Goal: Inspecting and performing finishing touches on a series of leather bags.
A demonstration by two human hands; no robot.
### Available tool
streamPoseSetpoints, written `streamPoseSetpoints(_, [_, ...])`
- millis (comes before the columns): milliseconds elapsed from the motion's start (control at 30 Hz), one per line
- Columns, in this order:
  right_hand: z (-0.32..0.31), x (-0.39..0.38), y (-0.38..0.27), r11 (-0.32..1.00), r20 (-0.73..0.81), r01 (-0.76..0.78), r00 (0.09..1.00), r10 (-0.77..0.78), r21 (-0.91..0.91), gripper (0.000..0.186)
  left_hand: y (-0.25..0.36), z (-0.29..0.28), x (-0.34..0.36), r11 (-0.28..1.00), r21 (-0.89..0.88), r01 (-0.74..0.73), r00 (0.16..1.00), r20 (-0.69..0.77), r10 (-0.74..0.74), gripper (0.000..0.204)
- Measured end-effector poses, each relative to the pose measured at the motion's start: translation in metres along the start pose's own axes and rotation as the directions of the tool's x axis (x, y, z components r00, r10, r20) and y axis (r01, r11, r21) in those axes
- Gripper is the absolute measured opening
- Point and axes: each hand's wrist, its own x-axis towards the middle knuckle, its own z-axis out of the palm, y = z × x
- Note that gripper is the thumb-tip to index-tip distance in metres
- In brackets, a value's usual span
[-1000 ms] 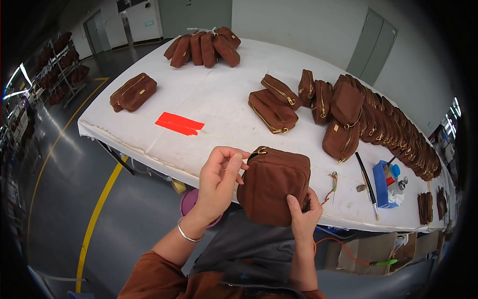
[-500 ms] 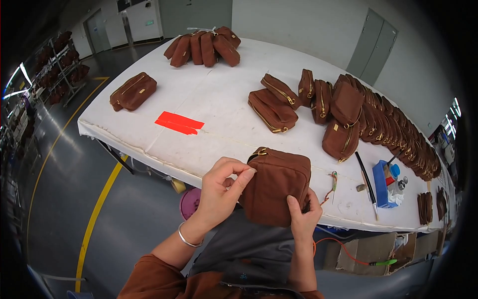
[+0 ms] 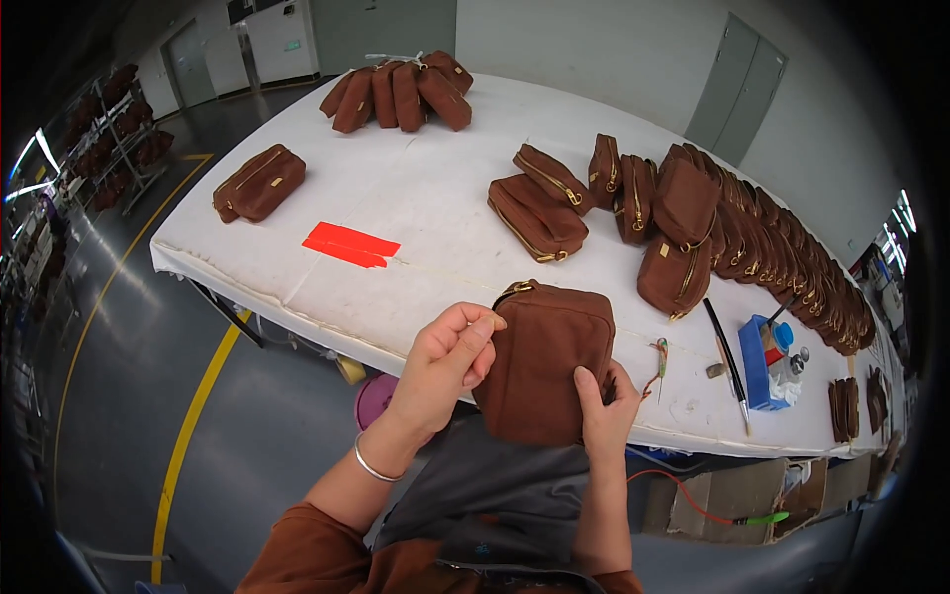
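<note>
A brown zippered pouch (image 3: 544, 366) with a gold-coloured ring at its top left corner is held upright at the table's near edge. My right hand (image 3: 607, 408) grips its lower right side, thumb on the front face and fingers behind. Beside the pouch's left edge, my left hand (image 3: 445, 361) has thumb and forefinger pressed together, just below the ring. Whatever lies in that pinch is too small to make out.
Many similar brown pouches (image 3: 683, 203) are lined up along the table's right side. A blue tray (image 3: 754, 371) with small containers, a black brush (image 3: 727, 356) and a green-handled awl (image 3: 662, 358) lie nearer. Red tape (image 3: 351, 245) marks the white tabletop (image 3: 426, 213).
The left hand's pinch has shifted slightly up and left beside the pouch, and its other fingers have curled in more. The pouch has risen slightly, still in the right hand.
</note>
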Motion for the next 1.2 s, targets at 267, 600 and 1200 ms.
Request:
streamPoseSetpoints(267, [0.0, 0.005, 0.0, 1.0, 0.031, -0.016, 0.999, 0.016, -0.004, 0.034, -0.003, 0.01, 0.022, 0.979, 0.016, -0.205, 0.972, -0.116, 0.205, 0.018])
streamPoseSetpoints(600, [0.009, 0.021, -0.004, 0.998, 0.016, -0.04, 0.999, 0.041, -0.052, 0.032, -0.003, 0.013, 0.05, 0.939, 0.141, -0.313, 0.949, 0.016, 0.314, 0.017])
streamPoseSetpoints(1200, [0.005, 0.087, -0.022, 0.956, 0.219, 0.054, 0.976, 0.011, -0.287, 0.046, 0.002, -0.012, 0.051, 0.869, 0.283, -0.406, 0.91, 0.04, 0.412, 0.015])
